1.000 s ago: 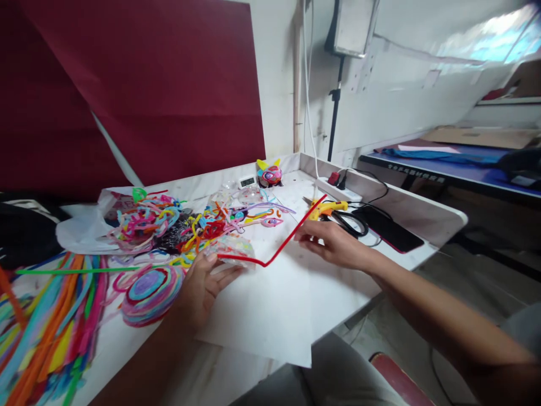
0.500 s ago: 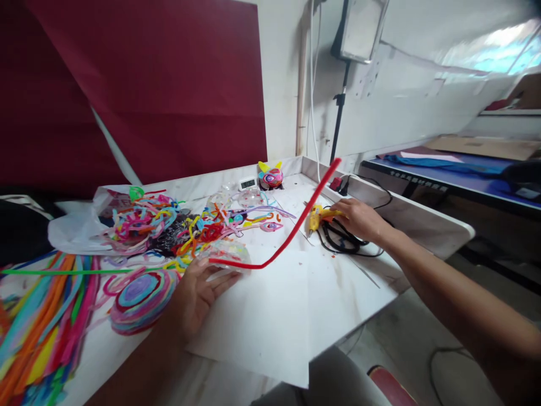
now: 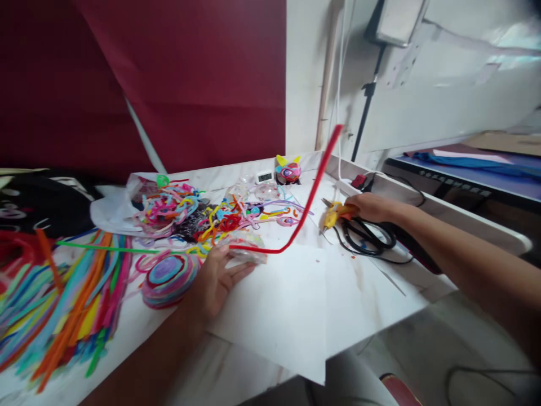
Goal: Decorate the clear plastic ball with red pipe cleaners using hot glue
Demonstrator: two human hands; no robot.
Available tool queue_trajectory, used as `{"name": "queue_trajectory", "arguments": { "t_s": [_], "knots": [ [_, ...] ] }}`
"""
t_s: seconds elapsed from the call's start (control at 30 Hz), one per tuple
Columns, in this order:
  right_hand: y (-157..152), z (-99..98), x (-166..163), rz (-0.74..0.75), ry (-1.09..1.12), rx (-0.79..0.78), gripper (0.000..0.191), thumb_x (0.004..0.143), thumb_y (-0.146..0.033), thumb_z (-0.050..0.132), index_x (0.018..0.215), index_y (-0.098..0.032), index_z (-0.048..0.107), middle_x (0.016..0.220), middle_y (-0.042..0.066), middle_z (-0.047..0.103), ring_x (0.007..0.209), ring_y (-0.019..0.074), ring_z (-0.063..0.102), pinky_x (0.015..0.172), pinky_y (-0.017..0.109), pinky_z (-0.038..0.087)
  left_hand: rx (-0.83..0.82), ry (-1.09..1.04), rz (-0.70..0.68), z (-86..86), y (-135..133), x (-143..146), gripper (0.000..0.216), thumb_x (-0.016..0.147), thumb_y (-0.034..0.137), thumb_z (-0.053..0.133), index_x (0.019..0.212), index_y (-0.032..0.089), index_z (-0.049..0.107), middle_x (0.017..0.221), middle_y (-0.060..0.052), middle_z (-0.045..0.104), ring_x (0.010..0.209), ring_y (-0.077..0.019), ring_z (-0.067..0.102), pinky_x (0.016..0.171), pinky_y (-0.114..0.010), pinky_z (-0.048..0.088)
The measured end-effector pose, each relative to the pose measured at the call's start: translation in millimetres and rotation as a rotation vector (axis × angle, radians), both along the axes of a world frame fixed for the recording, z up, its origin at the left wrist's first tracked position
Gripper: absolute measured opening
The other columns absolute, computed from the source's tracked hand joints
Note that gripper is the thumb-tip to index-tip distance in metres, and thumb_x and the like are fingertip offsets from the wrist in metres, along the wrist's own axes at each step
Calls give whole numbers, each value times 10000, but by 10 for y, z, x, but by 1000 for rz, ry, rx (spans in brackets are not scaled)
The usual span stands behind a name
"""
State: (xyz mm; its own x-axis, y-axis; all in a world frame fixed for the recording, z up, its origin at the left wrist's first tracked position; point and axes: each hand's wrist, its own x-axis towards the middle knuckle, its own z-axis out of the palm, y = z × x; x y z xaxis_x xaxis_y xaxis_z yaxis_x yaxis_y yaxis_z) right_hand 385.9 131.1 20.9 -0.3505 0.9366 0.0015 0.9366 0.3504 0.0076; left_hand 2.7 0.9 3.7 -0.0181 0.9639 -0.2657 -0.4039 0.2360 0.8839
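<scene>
My left hand [image 3: 223, 279] pinches a bent red pipe cleaner [image 3: 291, 239], whose long end rises up and to the right. Behind and above those fingers is a clear plastic piece [image 3: 252, 255]; whether the hand also grips it I cannot tell. Over at the right, my right hand [image 3: 372, 207] is closed at the handle of a yellow glue gun [image 3: 332, 216]. A thin metal tip pokes out beside the gun. Its black cable [image 3: 367, 239] lies coiled below my right wrist. White paper [image 3: 274, 316] lies between the hands.
Left of my left hand are a coiled multicoloured disc [image 3: 169, 276] and a spread of loose pipe cleaners [image 3: 80, 304]. Tangled coloured scraps [image 3: 169, 208] lie behind. A small digital clock [image 3: 265, 177] and a colourful eyed figure [image 3: 289, 169] stand near the raised table rim [image 3: 465, 217].
The view has turned left, so everything sits further right in the picture. My left hand still holds the red pipe cleaner, and my right hand stays at the glue gun.
</scene>
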Motion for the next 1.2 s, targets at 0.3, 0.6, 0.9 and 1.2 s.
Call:
{"name": "queue_trajectory", "arguments": {
  "t_s": [0.3,0.6,0.9,1.2],
  "knots": [
    [-227,347,-127,-13,180,159,225,796,-199,680,1018,-166,695,879,99,725,717,165,635,688,295,420,-20,-53,20,-61,-28,-23,391,814,386,571,1134,161,563,1158,-139,681,862,-272,724,875,-449,552],
    [-545,589,-246,-70,526,477,525,739,-559,702,1099,-178,665,917,102,714,763,207,655,706,339,481,-30,-114,30,-41,-36,-16,355,813,418,553,1061,165,563,1039,-131,691,815,-293,727,853,-498,543],
    [-1013,630,-388,-77,726,538,625,571,-830,615,708,-226,531,719,13,533,643,158,515,588,336,411,-17,-166,12,-15,-62,5,361,823,401,531,1080,148,524,1079,-176,665,871,-333,722,925,-537,500],
    [-1124,267,-470,-27,963,237,527,593,-702,724,699,-226,524,723,21,538,654,165,531,532,273,463,-55,-187,27,-12,-46,4,414,805,394,542,1150,173,486,1168,-171,637,899,-348,716,883,-549,521]
  ]
}}
